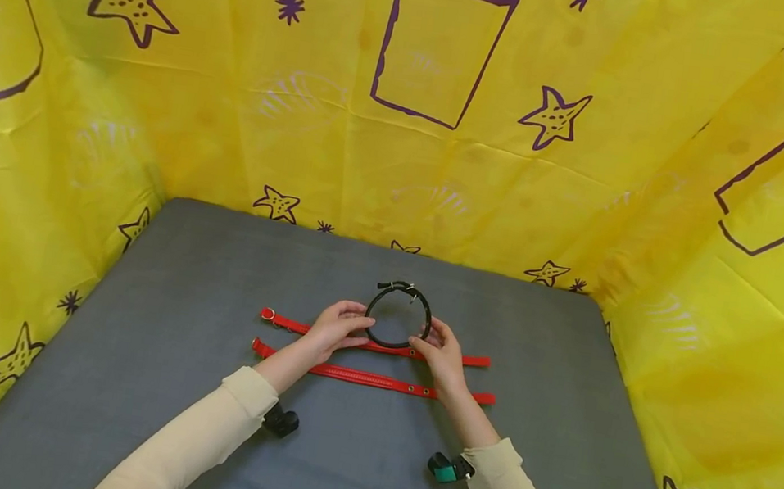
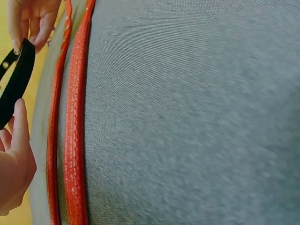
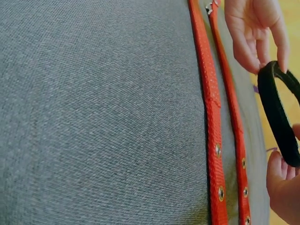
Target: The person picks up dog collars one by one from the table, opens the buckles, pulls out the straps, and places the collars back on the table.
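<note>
A black collar (image 1: 389,347), buckled into a ring, is held up between both hands, its buckle on the far side. My left hand (image 1: 339,327) pinches its left edge between thumb and fingers. On the opposite edge, my right hand (image 1: 443,354) grips the band in the same way. Metal eyelets show on the black band (image 2: 21,75) in the left wrist view. Two red collars lie stretched out under the hands: the farther red collar (image 1: 292,325) partly hidden by them, the nearer red collar (image 1: 360,377) crossed by both forearms.
The collars lie on a grey cloth-covered table (image 1: 210,270). Yellow fabric (image 1: 329,154) with purple drawings walls in its back and both sides. Dark wrist devices (image 1: 449,468) hang below the cream sleeves (image 1: 195,438).
</note>
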